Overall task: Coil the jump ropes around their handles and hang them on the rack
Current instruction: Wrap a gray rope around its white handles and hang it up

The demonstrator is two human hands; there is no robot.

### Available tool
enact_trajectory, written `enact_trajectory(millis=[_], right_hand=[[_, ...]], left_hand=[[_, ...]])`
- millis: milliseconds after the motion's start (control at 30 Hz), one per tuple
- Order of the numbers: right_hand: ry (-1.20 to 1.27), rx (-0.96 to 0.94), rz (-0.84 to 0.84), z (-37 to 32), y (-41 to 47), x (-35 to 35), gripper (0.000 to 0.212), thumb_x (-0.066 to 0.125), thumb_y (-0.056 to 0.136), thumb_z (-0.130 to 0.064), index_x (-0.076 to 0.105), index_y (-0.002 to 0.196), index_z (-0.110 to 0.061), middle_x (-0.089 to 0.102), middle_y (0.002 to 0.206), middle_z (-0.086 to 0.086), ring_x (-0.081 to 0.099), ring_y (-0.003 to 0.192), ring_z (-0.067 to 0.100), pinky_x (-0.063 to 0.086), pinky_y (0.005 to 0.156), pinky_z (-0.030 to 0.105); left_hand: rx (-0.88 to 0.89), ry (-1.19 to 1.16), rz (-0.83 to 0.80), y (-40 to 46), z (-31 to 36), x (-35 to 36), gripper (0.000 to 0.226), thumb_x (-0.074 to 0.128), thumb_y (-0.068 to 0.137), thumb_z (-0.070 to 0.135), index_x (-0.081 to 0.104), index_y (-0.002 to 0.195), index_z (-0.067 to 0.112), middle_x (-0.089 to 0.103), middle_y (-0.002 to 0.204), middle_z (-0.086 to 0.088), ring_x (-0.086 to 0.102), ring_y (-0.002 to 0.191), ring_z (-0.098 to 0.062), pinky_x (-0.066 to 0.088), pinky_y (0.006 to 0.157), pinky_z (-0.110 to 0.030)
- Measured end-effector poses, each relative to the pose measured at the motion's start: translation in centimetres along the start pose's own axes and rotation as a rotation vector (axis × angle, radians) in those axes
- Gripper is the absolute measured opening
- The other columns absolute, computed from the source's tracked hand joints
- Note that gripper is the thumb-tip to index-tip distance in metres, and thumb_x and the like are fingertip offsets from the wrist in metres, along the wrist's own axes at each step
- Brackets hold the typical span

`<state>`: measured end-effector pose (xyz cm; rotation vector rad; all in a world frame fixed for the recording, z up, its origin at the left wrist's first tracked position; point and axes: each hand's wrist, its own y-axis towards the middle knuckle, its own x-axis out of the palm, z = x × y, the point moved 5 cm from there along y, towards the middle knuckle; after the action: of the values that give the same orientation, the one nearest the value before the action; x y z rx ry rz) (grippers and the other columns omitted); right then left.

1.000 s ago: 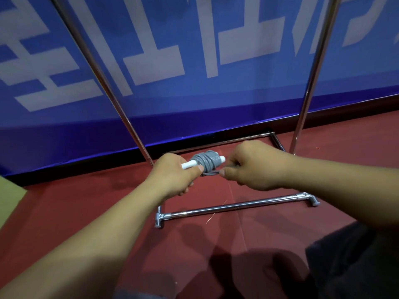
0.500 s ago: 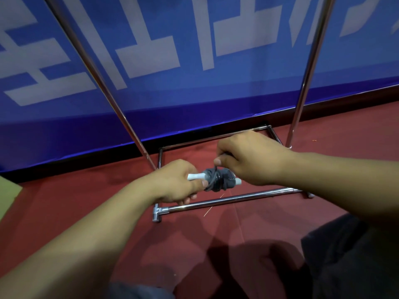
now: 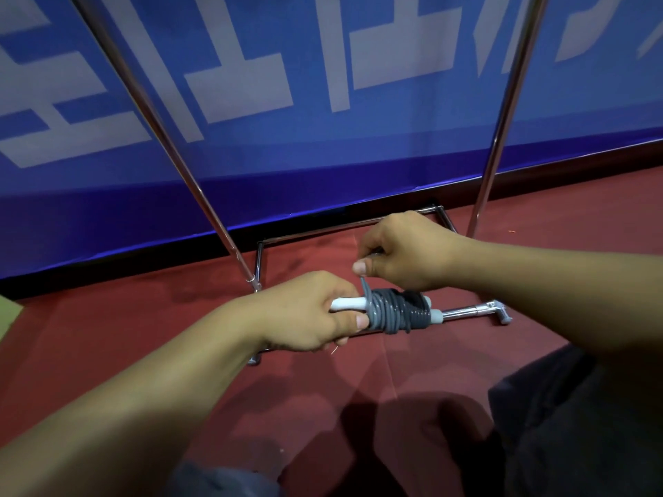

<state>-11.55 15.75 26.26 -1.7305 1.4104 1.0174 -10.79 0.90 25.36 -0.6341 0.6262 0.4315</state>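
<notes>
Left hand [image 3: 308, 313] gripping white plastic jump-rope handles [image 3: 349, 303], ends hidden in fist, grey rope coil [image 3: 398, 310] wound round them, right hand [image 3: 409, 252] pinching rope's loose end, chrome tubular rack [image 3: 473, 312] top cut off, red floor [image 3: 107, 335], blue banner [image 3: 323, 156].

Left hand [image 3: 308, 312]: fingers curled, thumb extended forward, forearm entering from the lower left. Right hand [image 3: 405, 251]: thumb and forefinger pinched together, just above and beyond the left; forearm entering from the right.

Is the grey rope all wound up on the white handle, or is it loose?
Nearly all wound: the grey jump rope sits in tight coils round the white plastic handle; the right hand pinches one short loose end.
</notes>
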Motion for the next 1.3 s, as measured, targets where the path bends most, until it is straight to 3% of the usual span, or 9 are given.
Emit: enact_trajectory(millis=[300,433,533,700,800,933,1033,1133,1300], right_hand=[[0.138,0.104,-0.019,1.1,0.5,0.4,0.023,0.070,0.091,-0.040,0.077,0.087,-0.018,0.075,0.087,0.001,0.069,0.084,0.016,0.055,0.079,0.028],[0.286,0.159,-0.032,1.4,0.4,0.6,0.026,0.071,0.091,-0.038,0.070,0.070,-0.023,0.061,0.057,-0.012,0.053,0.053,0.003,0.045,0.052,0.014],[0.370,0.211,-0.031,1.6,0.3,0.9,0.033,0.067,0.094,-0.039,0.068,0.067,-0.019,0.044,0.037,-0.013,0.040,0.035,0.001,0.034,0.040,0.011],[0.544,0.366,-0.090,2.0,0.1,1.7,0.048,0.062,0.095,-0.048,0.066,0.057,-0.019,0.057,0.048,-0.007,0.051,0.046,0.009,0.047,0.057,0.024],[0.663,0.408,-0.209,1.4,-0.4,2.2,0.042,0.056,0.100,-0.044,0.070,0.074,-0.016,0.070,0.071,-0.002,0.063,0.061,0.013,0.053,0.066,0.028],[0.828,0.457,-0.069,1.3,0.2,1.1,0.026,0.057,0.100,-0.022,0.073,0.100,-0.002,0.068,0.127,0.008,0.068,0.111,0.025,0.056,0.096,0.043],[0.962,0.514,0.145,1.8,0.8,0.2,0.040,0.060,0.100,-0.030,0.065,0.106,0.010,0.073,0.104,0.021,0.068,0.074,0.031,0.061,0.073,0.049],[0.912,0.521,0.364,2.7,0.9,-1.0,0.052,0.059,0.098,-0.042,0.063,0.091,0.009,0.065,0.076,0.031,0.066,0.054,0.036,0.058,0.050,0.043],[0.505,0.432,0.607,2.2,0.7,-2.6,0.051,0.056,0.096,-0.051,0.066,0.074,-0.007,0.061,0.057,0.008,0.063,0.061,0.035,0.056,0.060,0.048]], left_hand=[[0.067,0.036,0.050,-0.9,2.0,0.1,0.021,0.059,0.099,0.021,0.063,0.084,0.006,0.066,0.069,0.002,0.048,0.040,0.000,0.035,0.040,-0.011],[0.096,0.049,0.108,-1.3,2.5,-0.2,0.021,0.059,0.098,0.016,0.059,0.078,0.009,0.054,0.057,0.009,0.046,0.040,0.001,0.031,0.042,-0.010],[0.123,0.124,0.214,-1.4,2.1,-0.8,0.022,0.064,0.096,0.022,0.058,0.075,0.017,0.053,0.060,0.007,0.044,0.052,-0.005,0.036,0.052,-0.023],[0.085,0.134,0.423,-1.2,0.9,-1.8,0.007,0.072,0.089,0.029,0.069,0.084,0.026,0.064,0.070,0.005,0.052,0.062,-0.007,0.042,0.063,-0.030],[0.092,0.092,0.515,-1.2,0.6,-2.4,0.007,0.076,0.086,0.023,0.072,0.086,0.029,0.068,0.073,0.006,0.058,0.070,-0.012,0.047,0.068,-0.033],[0.095,-0.238,0.673,-1.4,0.8,-3.4,0.016,0.077,0.084,0.006,0.072,0.085,0.021,0.065,0.067,0.008,0.054,0.060,-0.008,0.047,0.060,-0.025],[-0.052,-0.767,0.868,-1.2,0.5,-4.0,0.019,0.074,0.087,0.004,0.066,0.102,0.011,0.069,0.084,-0.008,0.062,0.062,-0.015,0.057,0.057,-0.026],[-0.245,-1.079,0.732,-0.3,0.6,-2.4,0.015,0.064,0.097,0.019,0.061,0.109,0.011,0.067,0.103,-0.012,0.068,0.073,-0.020,0.060,0.070,-0.032],[-0.143,-1.222,0.450,1.4,2.5,-0.4,0.055,0.032,0.102,0.057,0.053,0.138,0.021,0.060,0.132,-0.002,0.057,0.124,-0.022,0.038,0.110,-0.042]])
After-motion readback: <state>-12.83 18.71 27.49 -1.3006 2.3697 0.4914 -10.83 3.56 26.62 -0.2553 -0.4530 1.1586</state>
